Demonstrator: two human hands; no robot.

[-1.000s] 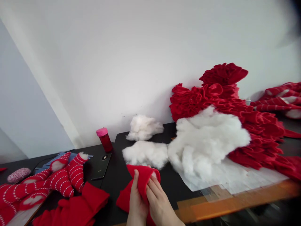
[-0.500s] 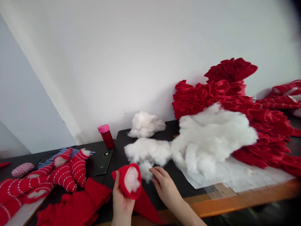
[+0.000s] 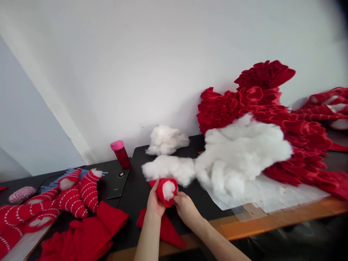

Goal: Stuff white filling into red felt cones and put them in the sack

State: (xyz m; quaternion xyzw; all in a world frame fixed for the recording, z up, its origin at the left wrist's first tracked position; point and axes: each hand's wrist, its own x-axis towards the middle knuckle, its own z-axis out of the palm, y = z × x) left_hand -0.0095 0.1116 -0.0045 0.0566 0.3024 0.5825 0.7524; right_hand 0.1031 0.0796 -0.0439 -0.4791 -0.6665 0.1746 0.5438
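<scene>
My left hand [image 3: 156, 203] is wrapped round a red felt pouch [image 3: 160, 185], its open mouth tilted toward me. White stuffing [image 3: 169, 191] fills that mouth. At the pouch's right rim, my right hand [image 3: 186, 206] has its fingers closed against the edge; the fingertips are partly hidden. Beneath both hands, a pointed red felt piece [image 3: 170, 232] lies on the black table [image 3: 130, 203]. Just behind the pouch spreads a low clump of white fibre fill [image 3: 174, 168].
A big heap of fibre fill [image 3: 244, 152] lies on white paper [image 3: 272, 199], with stacked red felt pieces [image 3: 299, 145] behind. Stuffed striped pieces [image 3: 72, 197], folded red felt [image 3: 89, 232], a phone [image 3: 118, 185] and a pink-lidded bottle [image 3: 121, 154] are on the left.
My left hand has carried the pouch to the right and slightly up. My right hand has come from a small tuft of fill to the pouch's rim; that tuft no longer shows.
</scene>
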